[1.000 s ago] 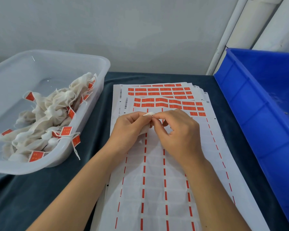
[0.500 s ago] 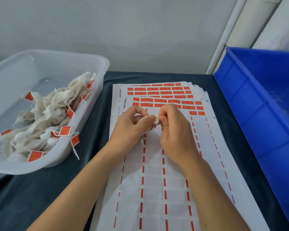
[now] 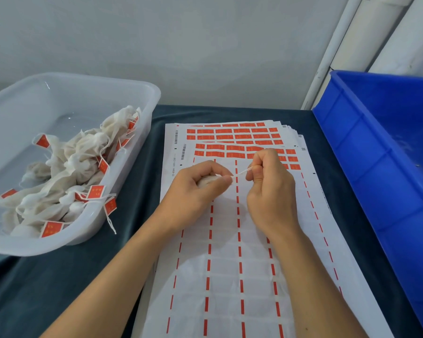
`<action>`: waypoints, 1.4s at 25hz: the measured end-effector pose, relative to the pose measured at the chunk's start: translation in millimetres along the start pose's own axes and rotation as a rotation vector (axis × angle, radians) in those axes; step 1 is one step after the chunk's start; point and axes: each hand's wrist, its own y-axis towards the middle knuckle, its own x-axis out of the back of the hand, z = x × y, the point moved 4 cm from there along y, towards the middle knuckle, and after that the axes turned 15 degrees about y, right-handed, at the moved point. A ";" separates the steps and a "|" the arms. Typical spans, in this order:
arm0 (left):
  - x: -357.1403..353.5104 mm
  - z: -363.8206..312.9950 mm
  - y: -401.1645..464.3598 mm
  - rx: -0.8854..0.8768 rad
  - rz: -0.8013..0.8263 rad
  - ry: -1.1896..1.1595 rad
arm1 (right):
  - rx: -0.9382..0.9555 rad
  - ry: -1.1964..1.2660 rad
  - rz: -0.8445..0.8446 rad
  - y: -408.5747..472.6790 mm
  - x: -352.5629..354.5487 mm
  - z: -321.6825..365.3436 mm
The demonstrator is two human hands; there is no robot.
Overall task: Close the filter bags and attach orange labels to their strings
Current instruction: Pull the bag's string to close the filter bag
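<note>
Hemmed in by a clear tub point(image 3: 142, 98) of labelled bags at left and a blue crate point(image 3: 352, 152) at right, above label sheets point(image 3: 230, 264) on the dark desk point(image 3: 59, 289): left hand point(image 3: 193, 191) curled around a filter bag point(image 3: 205, 179), right hand point(image 3: 270, 184) pinching its string point(image 3: 242, 172) taut.

Your left hand point(image 3: 195, 189) is curled, thumb and fingers closed round a small white bundle, thumb tip pointing right. Your right hand point(image 3: 270, 186) sits just beside it, fingers curled, pinching a thin white string taut between the two hands. Both forearms are bare.
</note>
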 end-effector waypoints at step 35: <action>0.6 9.9 0.8 -0.076 -0.194 0.273 | -0.217 -0.030 0.365 5.4 0.6 -10.4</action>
